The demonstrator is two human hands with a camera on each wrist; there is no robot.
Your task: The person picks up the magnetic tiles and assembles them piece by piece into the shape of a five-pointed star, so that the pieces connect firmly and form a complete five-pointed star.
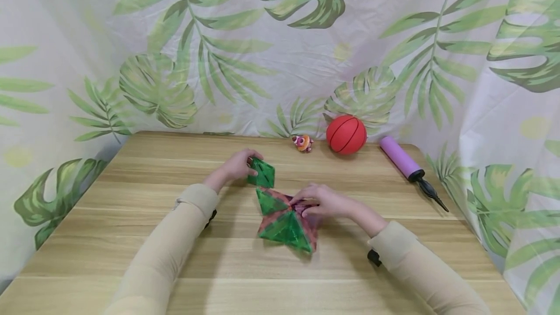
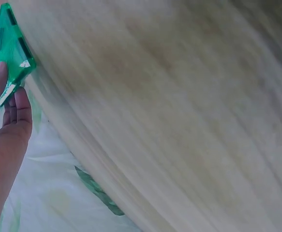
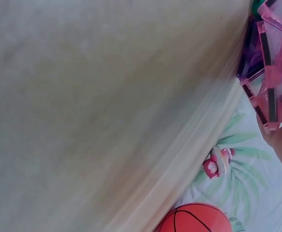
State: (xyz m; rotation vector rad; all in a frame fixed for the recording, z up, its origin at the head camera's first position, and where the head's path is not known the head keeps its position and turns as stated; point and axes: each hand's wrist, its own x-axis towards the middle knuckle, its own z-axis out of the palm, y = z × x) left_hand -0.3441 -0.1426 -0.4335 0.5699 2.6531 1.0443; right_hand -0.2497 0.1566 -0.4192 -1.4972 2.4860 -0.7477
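Note:
My left hand (image 1: 236, 165) pinches a green see-through magnetic tile piece (image 1: 265, 174) between thumb and fingers. In the left wrist view the piece looks pointed, with dark magnet strips along its edges. Just nearer to me, a star-like build of magnetic tiles (image 1: 286, 231) has green triangles with pink ones between them. My right hand (image 1: 325, 201) grips this build from its right side, its fingertips near the middle. Pink tiles (image 3: 274, 63) with dark strips, and a purple one (image 3: 252, 50), show beside that hand in the right wrist view.
Along the table's back edge are a small pink-and-orange toy figure (image 1: 303, 143) and a red ball with black lines (image 1: 346, 134). A purple hand pump (image 1: 401, 160) with a black nozzle lies at the right. Behind the wooden table (image 1: 245, 281) hangs a leaf-print cloth (image 1: 271, 77).

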